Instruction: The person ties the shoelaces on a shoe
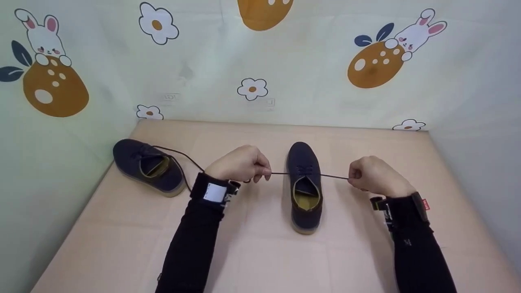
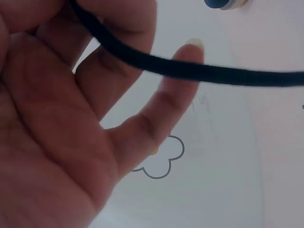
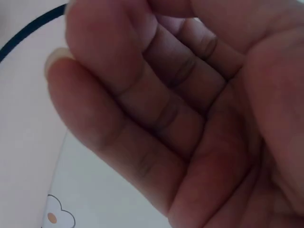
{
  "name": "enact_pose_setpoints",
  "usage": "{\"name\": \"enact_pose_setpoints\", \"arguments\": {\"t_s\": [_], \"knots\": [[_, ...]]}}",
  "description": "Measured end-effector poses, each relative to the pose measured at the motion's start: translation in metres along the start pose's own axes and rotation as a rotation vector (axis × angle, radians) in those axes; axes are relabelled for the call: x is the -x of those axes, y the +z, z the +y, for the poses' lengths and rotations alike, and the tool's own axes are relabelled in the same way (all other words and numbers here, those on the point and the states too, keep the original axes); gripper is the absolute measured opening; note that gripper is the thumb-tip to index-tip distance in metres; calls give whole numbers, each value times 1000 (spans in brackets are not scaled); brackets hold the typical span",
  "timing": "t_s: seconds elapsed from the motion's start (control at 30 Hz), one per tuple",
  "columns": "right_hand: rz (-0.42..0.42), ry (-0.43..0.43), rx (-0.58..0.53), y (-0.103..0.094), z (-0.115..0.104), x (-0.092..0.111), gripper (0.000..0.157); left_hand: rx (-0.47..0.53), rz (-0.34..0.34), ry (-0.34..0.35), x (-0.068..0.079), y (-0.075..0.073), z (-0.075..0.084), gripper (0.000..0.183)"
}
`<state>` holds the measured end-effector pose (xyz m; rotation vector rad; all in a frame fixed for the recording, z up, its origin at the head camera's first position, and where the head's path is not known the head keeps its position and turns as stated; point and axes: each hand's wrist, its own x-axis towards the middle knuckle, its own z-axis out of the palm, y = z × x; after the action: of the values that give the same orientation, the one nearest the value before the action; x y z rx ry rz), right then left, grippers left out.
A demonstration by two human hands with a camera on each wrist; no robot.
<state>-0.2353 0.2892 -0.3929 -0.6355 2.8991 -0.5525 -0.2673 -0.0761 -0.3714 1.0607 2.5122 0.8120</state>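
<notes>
The left hand [image 1: 240,163] pinches one lace [image 1: 280,173] between thumb and bent fingers, its little finger fairly straight beneath the cord; the right hand [image 1: 376,176], fingers curled in, pinches the opposite lace [image 1: 333,176]. Both laces stretch sideways from a dark shoe [image 1: 306,217] standing upright between the hands, about midway between the table's [image 1: 260,260] left and right edges, toe towards the far edge. Another shoe [image 1: 130,160] sits near the far left corner, loose laces [image 1: 182,153] trailing towards the left wrist.
</notes>
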Motion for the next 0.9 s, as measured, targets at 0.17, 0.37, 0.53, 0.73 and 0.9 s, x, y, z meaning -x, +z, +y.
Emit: {"name": "enact_pose_setpoints", "arguments": {"t_s": [0.17,0.37,0.53,0.73,0.9], "knots": [[68,-8,16,0,2,0,15,-3,17,-11,1,0,-4,16],[126,-22,11,-3,1,2,12,-106,137,-160,12,-9,-5,7],[99,-29,3,-5,0,5,13,-6,146,-234,19,-19,-6,13],[74,-4,-6,-7,-2,8,12,13,383,-208,11,-20,-9,24],[67,-3,-7,-7,-7,7,9,-2,564,-172,-20,-21,-4,15]]}}
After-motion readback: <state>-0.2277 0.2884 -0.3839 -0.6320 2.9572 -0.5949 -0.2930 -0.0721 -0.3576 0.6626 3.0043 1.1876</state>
